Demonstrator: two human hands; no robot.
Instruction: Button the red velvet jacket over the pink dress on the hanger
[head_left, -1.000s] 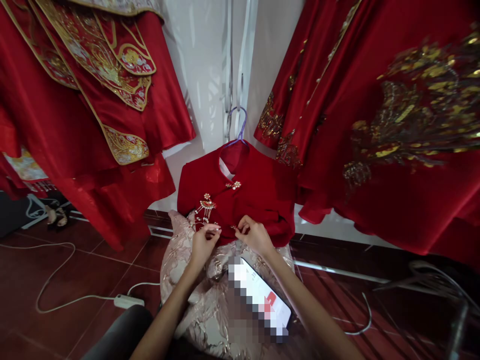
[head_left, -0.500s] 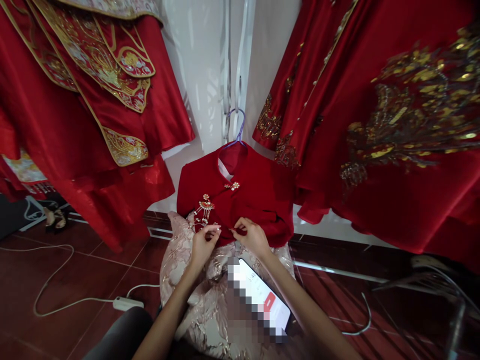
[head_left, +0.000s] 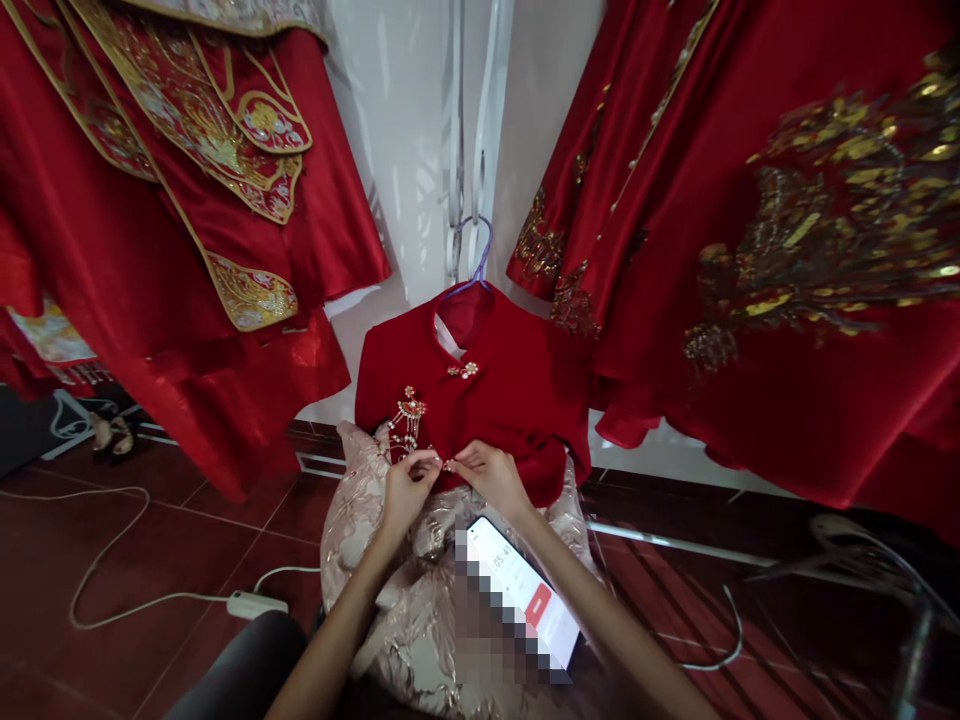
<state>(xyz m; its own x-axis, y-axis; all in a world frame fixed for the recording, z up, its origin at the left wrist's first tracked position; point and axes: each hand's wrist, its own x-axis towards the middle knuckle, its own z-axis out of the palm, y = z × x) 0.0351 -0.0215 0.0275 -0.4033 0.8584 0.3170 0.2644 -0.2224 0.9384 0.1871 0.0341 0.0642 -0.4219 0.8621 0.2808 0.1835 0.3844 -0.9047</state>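
Note:
A red jacket [head_left: 510, 370] hangs from a purple hanger [head_left: 480, 255], its lower part resting over a pale cushion-like bundle [head_left: 420, 640] of glossy, patterned fabric. My left hand [head_left: 409, 485] pinches the front edge of the jacket at its lower middle. Close beside it, my right hand [head_left: 491, 475] pinches the other front edge, with a small shiny clasp [head_left: 448, 465] at its fingertips. Near the collar sits a fastened flower-shaped clasp [head_left: 469, 370]. A beaded brooch [head_left: 410, 410] with dangling strands decorates the chest, above my left hand.
Red embroidered garments [head_left: 255, 200] hang at the left, and a red sequined gown [head_left: 825, 380] at the right. A lit phone [head_left: 525, 600] lies on the pale fabric under my right forearm. A white power strip [head_left: 256, 605] with a cable is on the tiled floor.
My right hand has moved left, drawing the jacket's edge and clasp up to my left fingertips. My left hand has stayed nearly in place.

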